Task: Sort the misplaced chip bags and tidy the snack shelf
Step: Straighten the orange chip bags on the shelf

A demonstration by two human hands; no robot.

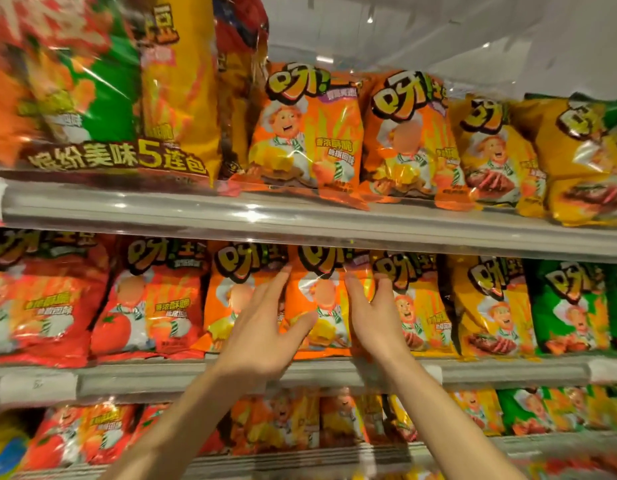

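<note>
Two hands reached up to the middle shelf (335, 370) and flanked one orange chip bag (321, 306) standing upright in the row. The left hand (262, 327) lay against that bag's left edge with its fingers (274, 285) straight and close together, tips near the top of the bag, and its thumb spread out across the lower front of the bag. The right hand (376, 317) lay along the bag's right edge, fingers straight and slightly apart; whether their tips slipped behind the bag could not be told. Neither hand was curled around anything.

Just left of the left fingers stood another orange bag (231, 299), touching the first, and beyond it two red bags (154, 303) with a tomato on the front. Just right of the right fingers stood a yellow bag (414, 306), then a second yellow bag (487, 306), then a green bag (570, 306) farther off.

Above the fingertips ran the upper shelf (300, 220) with its clear front strip. On it, straight above the hands, stood two more orange bags (307, 133), yellow bags (494, 150) to their right, and a large multipack (102, 98) to the left, blurred. Below the wrists, the lower shelf (300, 459) held smaller red, orange, yellow and green bags, too blurred to tell apart singly.
</note>
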